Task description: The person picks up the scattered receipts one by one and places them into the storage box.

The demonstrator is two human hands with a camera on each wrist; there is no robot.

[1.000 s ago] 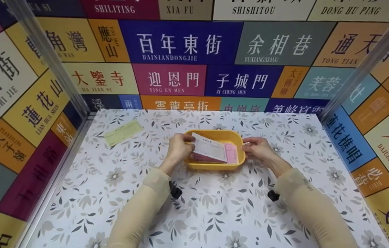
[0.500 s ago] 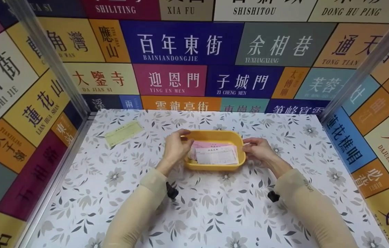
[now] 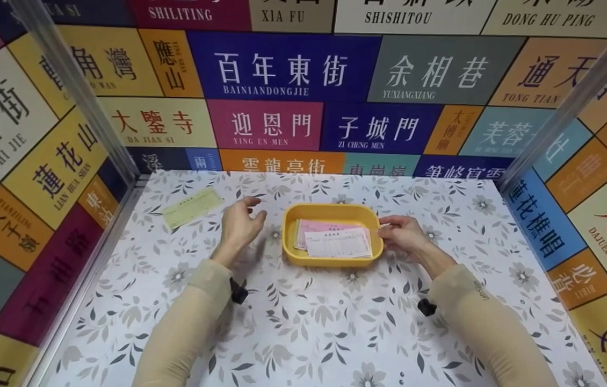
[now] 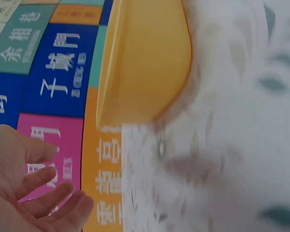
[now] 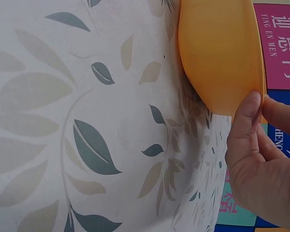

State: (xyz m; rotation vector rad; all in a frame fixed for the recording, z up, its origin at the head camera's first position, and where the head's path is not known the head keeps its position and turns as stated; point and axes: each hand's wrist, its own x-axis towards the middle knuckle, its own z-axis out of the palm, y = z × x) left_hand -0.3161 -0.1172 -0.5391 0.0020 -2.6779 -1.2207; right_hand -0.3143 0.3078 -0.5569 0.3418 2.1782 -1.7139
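Observation:
A yellow plastic tray (image 3: 333, 262) sits on the table, holding a pink slip (image 3: 322, 226) and a white printed slip (image 3: 338, 243) on top of other papers. My right hand (image 3: 405, 236) pinches the tray's right rim between thumb and fingers, as the right wrist view also shows. To the left of the tray, my left hand (image 3: 240, 224) is in the air with relaxed, slightly bent fingers and holds nothing. In the left wrist view the hand (image 4: 38, 186) is apart from the tray wall (image 4: 145, 63). Beyond it lies a yellow-green slip (image 3: 193, 208) on the tabletop.
The table (image 3: 303, 333) wears a white cover with a leaf and flower print. Walls of coloured street-name panels (image 3: 284, 67) stand behind and at both sides. Metal corner posts (image 3: 564, 88) rise at the back corners.
The white slip my left hand held over the tray now lies inside it. My left hand has let go and moved left, away from the tray. The right hand stays on the rim.

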